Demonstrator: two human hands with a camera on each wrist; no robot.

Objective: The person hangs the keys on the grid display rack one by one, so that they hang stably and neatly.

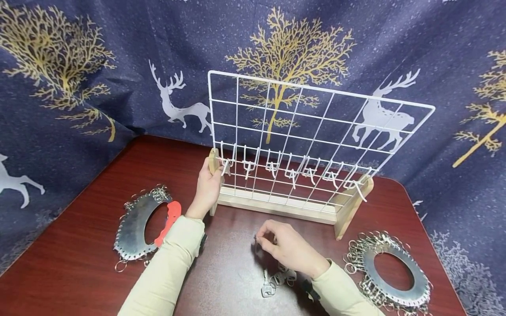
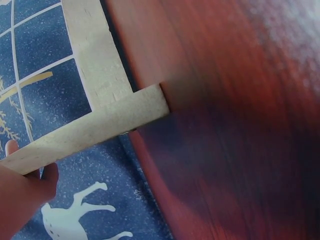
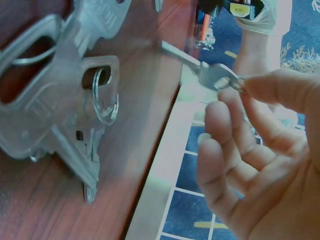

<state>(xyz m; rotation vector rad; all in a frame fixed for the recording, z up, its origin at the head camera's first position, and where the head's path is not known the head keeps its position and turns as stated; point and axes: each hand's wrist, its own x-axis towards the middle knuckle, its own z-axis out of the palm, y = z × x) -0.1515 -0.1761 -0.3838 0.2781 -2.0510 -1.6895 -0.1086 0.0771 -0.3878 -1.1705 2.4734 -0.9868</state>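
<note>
My left hand grips the wooden side upright at the left end of a white wire grid rack. Hooks line the grid's lower part, and a small key hangs from the leftmost one. Over the table in front of the rack, my right hand pinches a single key by its small ring between thumb and index finger. Its blade points away from the fingertips in the right wrist view. Beneath this hand lie several loose keys with rings, partly hidden by it in the head view.
On the left lies a curved metal plate with a red handle and many rings around its edge. A similar ringed plate lies at the right. A patterned blue curtain hangs behind the table.
</note>
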